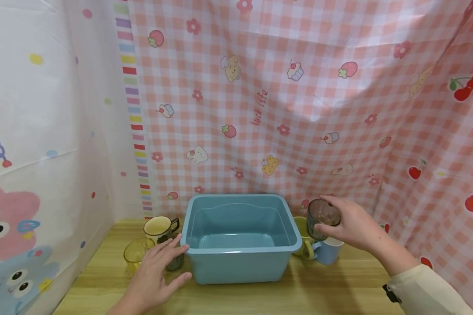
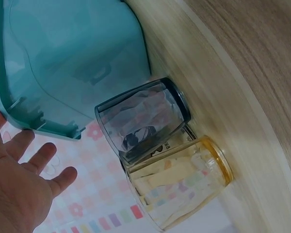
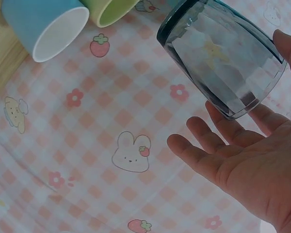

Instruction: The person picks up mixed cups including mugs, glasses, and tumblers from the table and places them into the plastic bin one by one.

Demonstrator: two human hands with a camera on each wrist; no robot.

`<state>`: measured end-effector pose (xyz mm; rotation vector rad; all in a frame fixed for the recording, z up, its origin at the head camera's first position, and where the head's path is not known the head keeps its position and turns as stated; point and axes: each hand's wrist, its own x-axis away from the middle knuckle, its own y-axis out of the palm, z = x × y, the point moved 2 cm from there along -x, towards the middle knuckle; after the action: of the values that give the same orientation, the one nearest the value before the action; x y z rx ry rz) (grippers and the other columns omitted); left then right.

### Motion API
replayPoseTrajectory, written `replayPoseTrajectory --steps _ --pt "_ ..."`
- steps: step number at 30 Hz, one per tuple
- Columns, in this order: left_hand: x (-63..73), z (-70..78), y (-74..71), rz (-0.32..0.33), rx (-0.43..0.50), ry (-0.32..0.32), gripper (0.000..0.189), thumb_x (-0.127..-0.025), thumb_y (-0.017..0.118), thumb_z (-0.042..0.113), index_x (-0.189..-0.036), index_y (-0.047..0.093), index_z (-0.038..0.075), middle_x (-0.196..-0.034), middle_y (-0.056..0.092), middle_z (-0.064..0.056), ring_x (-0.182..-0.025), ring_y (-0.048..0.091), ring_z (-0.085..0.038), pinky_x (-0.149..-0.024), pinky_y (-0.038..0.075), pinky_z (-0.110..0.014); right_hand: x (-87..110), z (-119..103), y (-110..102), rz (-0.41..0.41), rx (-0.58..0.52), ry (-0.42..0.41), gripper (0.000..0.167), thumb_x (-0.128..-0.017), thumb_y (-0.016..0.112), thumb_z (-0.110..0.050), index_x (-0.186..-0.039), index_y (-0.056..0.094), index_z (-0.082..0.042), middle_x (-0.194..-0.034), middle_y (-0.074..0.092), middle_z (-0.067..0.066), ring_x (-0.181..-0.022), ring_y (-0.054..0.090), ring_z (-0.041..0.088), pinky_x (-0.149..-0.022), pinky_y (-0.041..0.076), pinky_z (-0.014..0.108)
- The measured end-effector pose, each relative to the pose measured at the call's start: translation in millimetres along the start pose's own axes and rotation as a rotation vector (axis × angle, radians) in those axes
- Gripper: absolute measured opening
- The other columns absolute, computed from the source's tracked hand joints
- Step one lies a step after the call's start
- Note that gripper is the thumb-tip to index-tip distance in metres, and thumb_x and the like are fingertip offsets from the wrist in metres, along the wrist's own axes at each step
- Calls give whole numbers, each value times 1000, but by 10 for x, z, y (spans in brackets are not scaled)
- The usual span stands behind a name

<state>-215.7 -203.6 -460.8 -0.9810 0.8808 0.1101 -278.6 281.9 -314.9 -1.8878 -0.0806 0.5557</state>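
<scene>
My right hand (image 1: 352, 223) holds a dark tinted glass (image 1: 323, 218) near its rim, between thumb and fingers, above a blue mug (image 1: 328, 251) and a yellow-green mug (image 1: 301, 236). In the right wrist view the glass (image 3: 223, 58) is see-through and faceted, with a thick dark base. A blue plastic basin (image 1: 236, 267) stands between my hands. With fingers extended, my left hand (image 1: 153, 271) has its fingertips at the basin's left rim. Below it, a second dark glass (image 2: 143, 119) and an amber glass (image 2: 182, 184) stand close together.
Behind the glasses on the left is a cream mug (image 1: 157, 226) with a dark rim and handle. The wooden tabletop (image 1: 260, 302) runs back to a pink checked cloth (image 1: 236, 109). A white printed cloth (image 1: 55, 131) hangs along the left side.
</scene>
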Motion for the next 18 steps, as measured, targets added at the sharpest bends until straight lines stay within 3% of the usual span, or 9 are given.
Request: replayPoseTrajectory --steps 18 --pt "8 0 10 -10 -13 -4 66 -85 90 39 -145 65 26 -158 60 -11 -135 61 -41 -99 51 -71 -94 -129 -46 1 11 -1 80 -88 87 -46 -152 57 -9 -138 67 27 -108 72 38 -77 60 49"
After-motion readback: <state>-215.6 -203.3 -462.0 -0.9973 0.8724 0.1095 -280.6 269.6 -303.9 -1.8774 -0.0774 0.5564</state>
